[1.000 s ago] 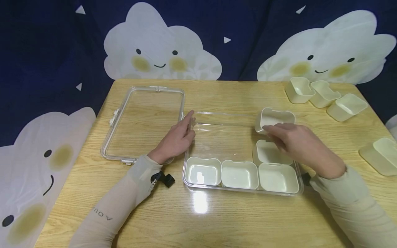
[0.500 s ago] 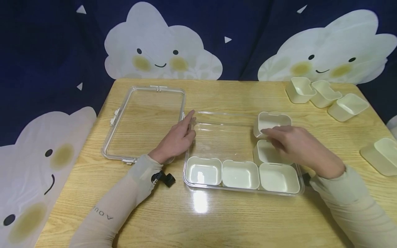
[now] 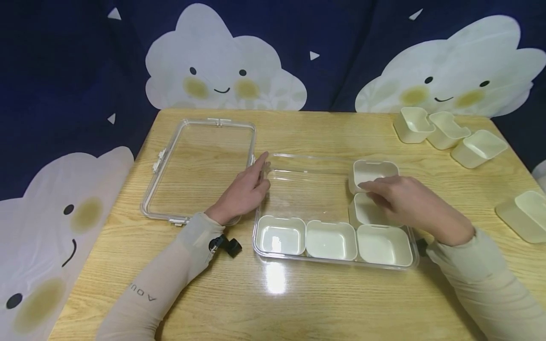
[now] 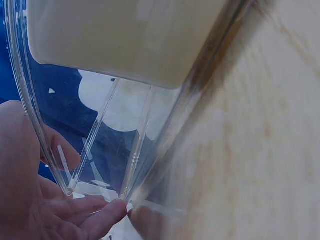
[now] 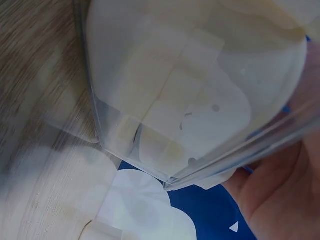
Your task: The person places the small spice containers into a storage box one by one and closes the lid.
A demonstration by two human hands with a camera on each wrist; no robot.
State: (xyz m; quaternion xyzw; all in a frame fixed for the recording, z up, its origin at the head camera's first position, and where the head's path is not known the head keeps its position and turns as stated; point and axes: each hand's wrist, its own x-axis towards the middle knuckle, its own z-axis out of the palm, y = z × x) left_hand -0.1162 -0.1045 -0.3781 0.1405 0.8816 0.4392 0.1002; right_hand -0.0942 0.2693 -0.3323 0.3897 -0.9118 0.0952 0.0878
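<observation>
A clear plastic box [image 3: 307,194] lies on the table with cream plastic cups in it. Three of them stand along its near side, including the near-left cup [image 3: 281,235]. Behind the near-right cup is another cup [image 3: 368,209], partly covered by my right hand [image 3: 405,194]. That hand pinches the near wall of the farthest cup [image 3: 371,171], which sits low in the box's far right corner. My left hand [image 3: 241,194] holds the box's left wall, thumb to the inside. In the left wrist view its fingers [image 4: 102,220] lie along the clear wall near a corner.
On the left lies a clear lid [image 3: 164,161] with white latches. Three more cream cups, such as the stepped one [image 3: 445,130], stand at the back right, and a single cup [image 3: 524,215] at the right edge. A dark cloud-print cloth [image 3: 332,28] hangs behind the table.
My right hand has lowered the farthest cup into the box's far right corner, and the cup sits closer to the one before it. My left hand stays on the box wall.
</observation>
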